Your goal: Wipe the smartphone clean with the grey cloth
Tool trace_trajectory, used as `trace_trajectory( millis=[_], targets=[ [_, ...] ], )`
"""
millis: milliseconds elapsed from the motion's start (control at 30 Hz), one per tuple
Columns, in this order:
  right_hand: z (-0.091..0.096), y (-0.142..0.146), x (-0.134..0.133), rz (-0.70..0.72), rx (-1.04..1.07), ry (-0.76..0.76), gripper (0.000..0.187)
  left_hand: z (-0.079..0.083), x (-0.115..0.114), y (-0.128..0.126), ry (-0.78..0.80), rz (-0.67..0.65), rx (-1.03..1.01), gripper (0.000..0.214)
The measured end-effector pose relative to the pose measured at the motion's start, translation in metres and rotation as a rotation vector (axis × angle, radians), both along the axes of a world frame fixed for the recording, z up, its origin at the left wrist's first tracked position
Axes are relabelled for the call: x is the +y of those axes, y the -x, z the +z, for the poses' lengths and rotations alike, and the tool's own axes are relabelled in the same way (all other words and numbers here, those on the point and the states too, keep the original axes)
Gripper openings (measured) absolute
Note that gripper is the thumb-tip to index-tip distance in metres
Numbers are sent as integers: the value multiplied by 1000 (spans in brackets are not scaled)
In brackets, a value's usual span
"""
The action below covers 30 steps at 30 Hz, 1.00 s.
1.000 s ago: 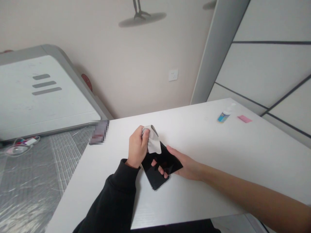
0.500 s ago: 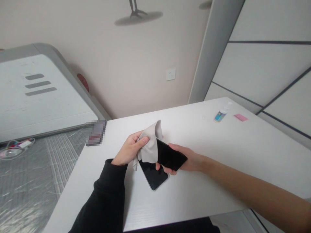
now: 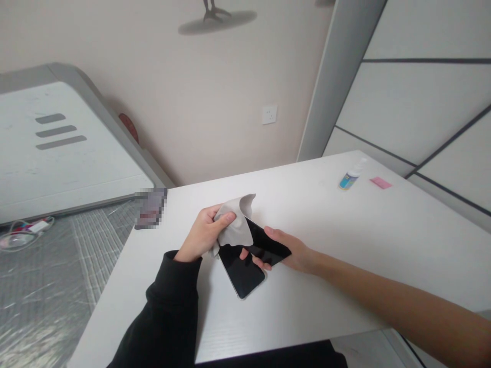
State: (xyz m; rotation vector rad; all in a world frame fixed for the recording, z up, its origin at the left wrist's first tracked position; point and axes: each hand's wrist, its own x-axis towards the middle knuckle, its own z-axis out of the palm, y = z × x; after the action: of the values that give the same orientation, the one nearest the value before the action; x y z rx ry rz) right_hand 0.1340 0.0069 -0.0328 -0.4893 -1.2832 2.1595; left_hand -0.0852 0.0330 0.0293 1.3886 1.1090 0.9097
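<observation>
Well — the black phone [image 3: 240, 271] was held by the curled fingers [image 3: 274, 236] of the right hand [image 3: 297, 255], nearer that hand, its long side running up under the gray cloth [image 3: 233, 230] — which was gripped by the closed left hand [image 3: 201, 235].

The white table [image 3: 345, 255] carries a small spray bottle [image 3: 348, 177] and a pink pad [image 3: 380, 183] well beyond the right fingers [image 3: 274, 232], and a blurred object [image 3: 150, 208] beyond the left fingers [image 3: 226, 217].
</observation>
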Motion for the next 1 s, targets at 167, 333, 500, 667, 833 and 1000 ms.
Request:
trace_trajectory(
  millis=[167,333,500,667,833,1000],
  targets=[
    [2,1,3,-77,-69,-73,77,0,1,-5,-39,66,27,42],
    [4,3,5,-127,-42,-67,73,0,0,-12,-103,147,49,36],
    [5,0,7,37,109,66,68,1,-3,-11,-77,127,57,38],
    [9,-3,7,99,201,191,65,-2,-4,-7,6,43,-64,46],
    [12,-2,4,114,249,315,65,0,-8,-15,69,-8,-371,45],
    [12,0,2,88,252,362,65,0,-10,-22,80,66,-416,49]
  ],
)
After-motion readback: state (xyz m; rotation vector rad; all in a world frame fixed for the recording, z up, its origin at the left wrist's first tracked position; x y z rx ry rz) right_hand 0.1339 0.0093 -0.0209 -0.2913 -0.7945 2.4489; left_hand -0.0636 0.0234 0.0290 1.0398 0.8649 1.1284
